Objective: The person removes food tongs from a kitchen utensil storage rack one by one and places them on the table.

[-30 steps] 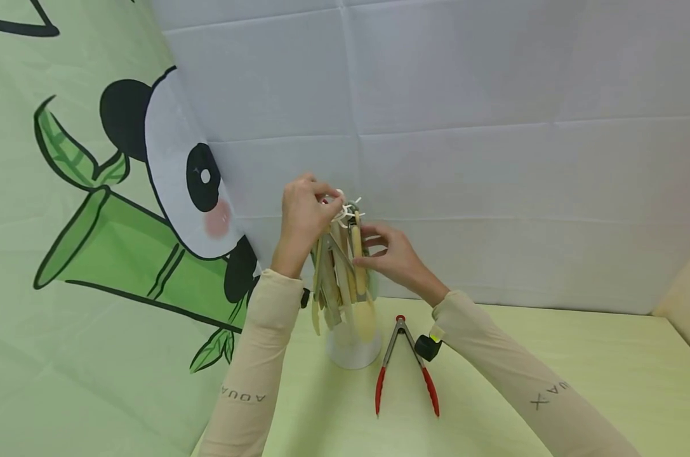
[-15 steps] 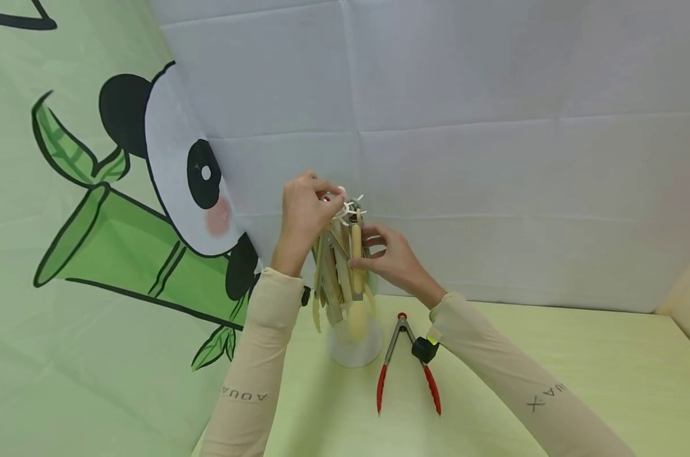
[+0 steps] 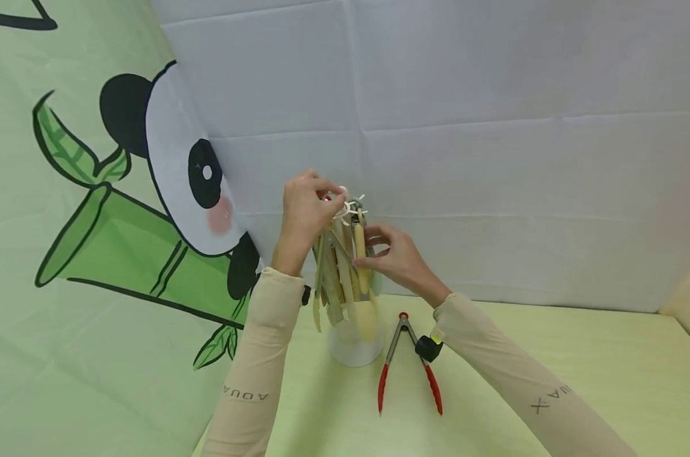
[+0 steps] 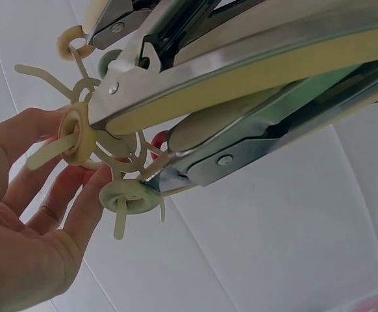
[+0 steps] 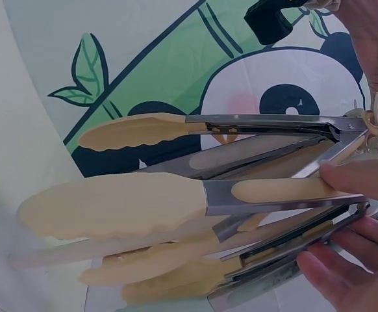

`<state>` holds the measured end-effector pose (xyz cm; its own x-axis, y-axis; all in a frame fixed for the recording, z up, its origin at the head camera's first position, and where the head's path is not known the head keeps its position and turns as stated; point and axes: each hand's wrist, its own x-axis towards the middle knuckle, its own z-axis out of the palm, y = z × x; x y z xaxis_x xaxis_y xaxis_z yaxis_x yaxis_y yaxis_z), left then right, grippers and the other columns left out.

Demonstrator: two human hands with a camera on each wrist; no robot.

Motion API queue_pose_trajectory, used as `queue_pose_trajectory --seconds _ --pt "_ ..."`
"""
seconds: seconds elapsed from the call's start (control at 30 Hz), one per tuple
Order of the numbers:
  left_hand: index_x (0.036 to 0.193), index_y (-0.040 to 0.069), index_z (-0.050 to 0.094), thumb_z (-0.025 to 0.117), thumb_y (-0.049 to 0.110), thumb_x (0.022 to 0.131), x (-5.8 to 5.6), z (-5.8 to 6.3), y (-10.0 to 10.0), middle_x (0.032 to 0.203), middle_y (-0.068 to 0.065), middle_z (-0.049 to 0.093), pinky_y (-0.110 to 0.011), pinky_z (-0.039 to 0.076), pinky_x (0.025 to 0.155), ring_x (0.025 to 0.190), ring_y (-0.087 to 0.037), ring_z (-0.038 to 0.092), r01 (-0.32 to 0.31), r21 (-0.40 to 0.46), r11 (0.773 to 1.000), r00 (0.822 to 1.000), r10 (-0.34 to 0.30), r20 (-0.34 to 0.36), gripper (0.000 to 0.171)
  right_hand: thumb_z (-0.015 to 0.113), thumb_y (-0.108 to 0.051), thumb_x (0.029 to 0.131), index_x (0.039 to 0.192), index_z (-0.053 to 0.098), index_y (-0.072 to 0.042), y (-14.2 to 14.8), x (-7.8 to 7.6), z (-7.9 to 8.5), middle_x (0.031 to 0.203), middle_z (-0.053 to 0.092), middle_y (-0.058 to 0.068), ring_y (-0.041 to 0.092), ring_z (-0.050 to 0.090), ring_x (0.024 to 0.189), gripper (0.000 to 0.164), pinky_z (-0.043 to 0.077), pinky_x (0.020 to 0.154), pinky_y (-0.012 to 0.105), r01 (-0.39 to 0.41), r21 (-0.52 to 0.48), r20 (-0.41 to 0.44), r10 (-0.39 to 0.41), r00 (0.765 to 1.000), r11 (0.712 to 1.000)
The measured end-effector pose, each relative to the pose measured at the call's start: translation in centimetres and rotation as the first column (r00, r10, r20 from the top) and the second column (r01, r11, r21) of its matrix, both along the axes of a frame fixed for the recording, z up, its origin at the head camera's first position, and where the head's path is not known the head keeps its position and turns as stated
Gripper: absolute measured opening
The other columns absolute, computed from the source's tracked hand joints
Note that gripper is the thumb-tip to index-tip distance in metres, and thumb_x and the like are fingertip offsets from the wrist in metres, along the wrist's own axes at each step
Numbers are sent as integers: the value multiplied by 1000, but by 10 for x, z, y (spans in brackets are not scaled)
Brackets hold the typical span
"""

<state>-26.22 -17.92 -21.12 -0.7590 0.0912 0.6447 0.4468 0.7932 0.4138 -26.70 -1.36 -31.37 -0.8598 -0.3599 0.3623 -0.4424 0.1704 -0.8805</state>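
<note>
Several kitchen tongs hang by their pull rings from a white hook rack on a stand. My left hand is at the top of the rack, thumb and fingertips pinching it among the hooks. In the left wrist view, the fingers lie behind a beige pull ring, close to a green ring. My right hand holds a pair of beige tongs near their hinged end, thumb in front and fingers behind. Their broad scalloped tip points down toward the base.
A round white base stands under the hanging tongs. Red-handled tongs lie spread on the pale yellow table, right of the base. A white cloth hangs behind, and a green panda-print cloth at the left.
The beige tongs in my right hand have swung slightly left and then back right, the right hand shifting a little with them. My left hand stays at the rack's top.
</note>
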Motion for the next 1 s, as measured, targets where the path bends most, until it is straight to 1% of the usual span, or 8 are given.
queue_pose_trajectory --seconds 0.17,0.33,0.5,0.77,1.0 --pt "85 1 77 73 11 80 0 2 0 73 -14 52 -32 35 62 67 -25 46 15 2 1000 1000 -15 -8 12 79 -10 76 125 55 -3 5 1 4 119 60 11 26 58 107 55 51 85 34 -7 15 3 7 1000 1000" --pt "85 0 76 72 10 81 1 1 -1 73 -14 51 -33 35 62 68 -25 46 20 2 1000 1000 -20 -16 12 79 -11 77 123 56 -3 7 2 4 118 60 12 27 60 106 53 52 84 35 -20 13 19 20 1000 1000" --pt "83 -1 76 73 11 80 0 -1 0 73 -16 52 -33 35 62 67 -25 45 30 7 1000 999 -30 -18 12 80 -13 76 122 57 -3 10 2 3 117 61 12 27 61 104 52 52 83 35 -8 27 24 7 1000 1000" --pt "84 -1 76 73 11 80 0 -1 -3 73 -16 50 -32 33 62 67 -25 43 25 10 1000 1000 -24 -14 12 82 -15 73 117 58 -2 9 -1 6 113 61 12 28 63 99 52 53 80 34 -6 47 7 6 1000 999" --pt "84 -1 76 73 11 80 -2 -1 -1 74 -15 50 -32 34 62 68 -25 43 31 16 999 1000 -31 -3 13 83 -19 72 115 58 -4 13 -3 10 113 60 8 25 63 99 51 53 78 32 7 102 11 -8 1000 995"
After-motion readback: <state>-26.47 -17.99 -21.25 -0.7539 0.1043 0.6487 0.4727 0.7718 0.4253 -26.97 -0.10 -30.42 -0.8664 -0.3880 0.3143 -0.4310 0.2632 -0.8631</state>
